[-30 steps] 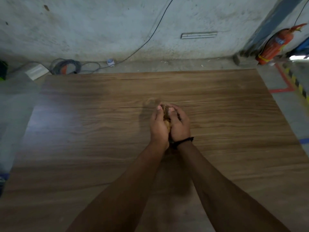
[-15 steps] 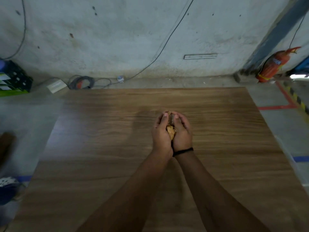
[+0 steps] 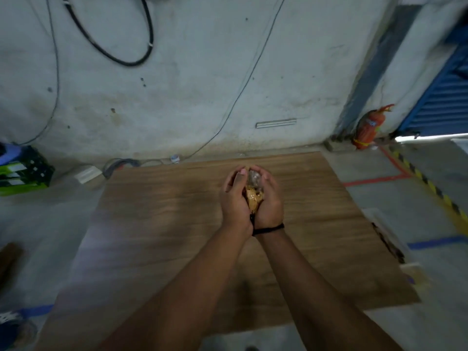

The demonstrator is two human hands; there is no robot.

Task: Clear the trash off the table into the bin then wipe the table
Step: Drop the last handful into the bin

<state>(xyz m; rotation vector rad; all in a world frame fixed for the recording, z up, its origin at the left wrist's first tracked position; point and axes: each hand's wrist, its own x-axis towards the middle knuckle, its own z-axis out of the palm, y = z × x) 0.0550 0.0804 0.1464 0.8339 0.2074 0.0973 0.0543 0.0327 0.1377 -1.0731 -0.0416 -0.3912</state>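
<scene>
Since the earlier frame: view tilted upward, more wall visible; hands raised over wooden table [image 3: 157, 224]. Left hand [image 3: 234, 202] and right hand [image 3: 268, 201] cupped together, enclosing crumpled orange-and-clear trash [image 3: 253, 193] between the palms.

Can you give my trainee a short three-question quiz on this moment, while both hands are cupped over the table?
1. True or false: the crumpled trash lies loose on the wooden table.
2. Which wrist bears the black band? A) left B) right C) neither
3. Fill in: the red fire extinguisher stands against the ____, beyond the table's far right corner.

Key
1. False: the left hand and right hand cup it together above the table.
2. B
3. wall
</scene>
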